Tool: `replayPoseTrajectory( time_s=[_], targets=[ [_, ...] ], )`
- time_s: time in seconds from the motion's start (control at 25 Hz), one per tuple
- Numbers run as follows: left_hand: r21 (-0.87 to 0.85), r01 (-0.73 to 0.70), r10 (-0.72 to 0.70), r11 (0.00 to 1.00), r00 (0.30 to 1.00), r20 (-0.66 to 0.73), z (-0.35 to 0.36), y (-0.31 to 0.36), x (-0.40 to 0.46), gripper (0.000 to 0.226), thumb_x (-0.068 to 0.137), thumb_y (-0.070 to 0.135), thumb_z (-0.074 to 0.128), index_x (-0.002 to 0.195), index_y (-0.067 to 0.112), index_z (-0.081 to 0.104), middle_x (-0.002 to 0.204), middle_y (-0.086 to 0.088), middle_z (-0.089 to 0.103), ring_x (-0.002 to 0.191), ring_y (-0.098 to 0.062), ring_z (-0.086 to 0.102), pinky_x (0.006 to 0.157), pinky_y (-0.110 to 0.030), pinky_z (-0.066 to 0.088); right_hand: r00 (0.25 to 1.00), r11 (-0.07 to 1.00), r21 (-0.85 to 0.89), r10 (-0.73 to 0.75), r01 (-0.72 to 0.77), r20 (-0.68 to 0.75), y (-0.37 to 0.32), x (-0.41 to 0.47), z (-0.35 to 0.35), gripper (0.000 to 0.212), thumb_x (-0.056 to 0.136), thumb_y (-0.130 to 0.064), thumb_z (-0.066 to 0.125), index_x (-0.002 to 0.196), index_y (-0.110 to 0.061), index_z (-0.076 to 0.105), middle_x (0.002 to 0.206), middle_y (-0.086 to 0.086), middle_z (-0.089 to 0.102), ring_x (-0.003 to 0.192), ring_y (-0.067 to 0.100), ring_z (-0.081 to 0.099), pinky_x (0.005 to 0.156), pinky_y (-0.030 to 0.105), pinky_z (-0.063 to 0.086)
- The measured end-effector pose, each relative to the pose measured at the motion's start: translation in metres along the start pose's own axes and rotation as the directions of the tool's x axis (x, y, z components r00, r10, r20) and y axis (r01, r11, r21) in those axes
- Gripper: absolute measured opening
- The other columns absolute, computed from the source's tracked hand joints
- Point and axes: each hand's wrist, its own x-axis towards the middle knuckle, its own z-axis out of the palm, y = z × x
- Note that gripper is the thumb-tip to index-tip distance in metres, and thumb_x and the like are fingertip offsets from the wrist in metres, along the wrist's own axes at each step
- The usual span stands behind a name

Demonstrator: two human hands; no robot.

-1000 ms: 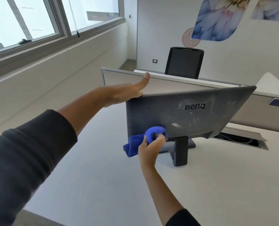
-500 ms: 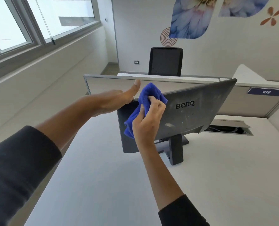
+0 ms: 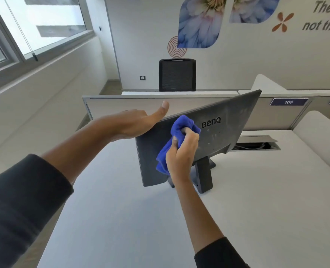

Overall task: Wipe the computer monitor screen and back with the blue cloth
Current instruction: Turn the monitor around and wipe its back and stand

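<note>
While the right hand [image 3: 181, 157] gripped the bunched blue cloth [image 3: 176, 132] against the grey plastic monitor's [image 3: 231, 120] dusty back, the left hand [image 3: 139, 123], thumb straight, steadied its top left corner; harder wiping risked tipping the monitor on its narrow stand [image 3: 204, 175].

Monitor [image 3: 227, 120] screen side hidden

One monitor [image 3: 227, 120] is seen from the back on one white desk [image 3: 256, 209], and all else is counted from it. One blue cloth [image 3: 176, 130] is pressed against its rear panel. Two hands are counted: the left hand [image 3: 139, 122] at its upper left corner, the right hand [image 3: 181, 153] on the cloth. One black chair [image 3: 177, 75] is placed behind it. Two blue number plates [image 3: 288, 102] are fixed to its right
</note>
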Motion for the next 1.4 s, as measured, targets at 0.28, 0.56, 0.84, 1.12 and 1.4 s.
replayPoseTrajectory(
  time_s=[0.28,0.56,0.84,1.12,1.4],
  targets=[
    [0.069,-0.062,0.062,0.996,0.998,0.001,0.006,-0.009,-0.001,0.153,0.055,0.112,-0.002,0.164,0.014,0.042,0.171,-0.01,0.038,0.155,-0.035,0.037,0.117,-0.048,0.032,0.695,0.686,0.126,0.716,-0.717,0.058,0.044,-0.03,-0.013,0.039,0.114,-0.017,0.049,0.151,-0.009,0.04,0.142,0.014,0.058,0.126,0.032,0.064,0.11,0.046,0.055],
    [0.132,-0.114,0.116,0.985,0.993,-0.005,0.008,-0.006,0.004,0.146,0.057,0.109,-0.008,0.162,0.022,0.047,0.164,-0.011,0.049,0.145,-0.034,0.046,0.099,-0.039,0.031,0.929,0.928,0.111,0.364,-0.355,-0.066,0.031,0.016,-0.017,0.032,0.112,-0.015,0.054,0.143,-0.01,0.05,0.135,0.006,0.058,0.121,0.019,0.064,0.105,0.028,0.055],
    [0.207,-0.062,0.066,0.976,0.998,-0.014,0.005,-0.005,0.01,0.13,0.075,0.105,0.004,0.152,0.016,0.058,0.154,-0.011,0.057,0.13,-0.034,0.054,0.094,-0.039,0.035,0.998,0.998,-0.032,0.056,-0.056,0.002,0.009,0.013,-0.015,0.031,0.105,-0.018,0.058,0.136,-0.014,0.052,0.124,-0.015,0.043,0.114,-0.01,0.052,0.097,0.008,0.042],
    [0.403,-0.076,0.117,0.912,0.99,-0.077,0.02,0.021,0.014,0.103,0.09,0.093,0.005,0.084,0.01,0.065,0.089,-0.005,0.061,0.089,-0.028,0.056,0.076,-0.037,0.035,0.885,0.9,0.096,0.435,-0.424,-0.164,0.05,0.061,-0.039,0.048,0.111,-0.01,0.056,0.157,-0.006,0.044,0.155,0.016,0.051,0.141,0.032,0.055,0.11,0.026,0.043],
    [0.49,-0.047,0.124,0.871,0.984,-0.126,0.044,0.051,0.018,0.097,0.088,0.092,0.006,0.051,0.012,0.046,0.051,-0.002,0.05,0.057,-0.016,0.051,0.058,-0.029,0.032,0.999,0.999,0.038,0.022,-0.023,0.024,0.012,0.03,-0.025,0.039,0.11,-0.017,0.056,0.149,-0.016,0.049,0.134,-0.006,0.048,0.124,0.004,0.057,0.102,0.011,0.048]
  ],
)
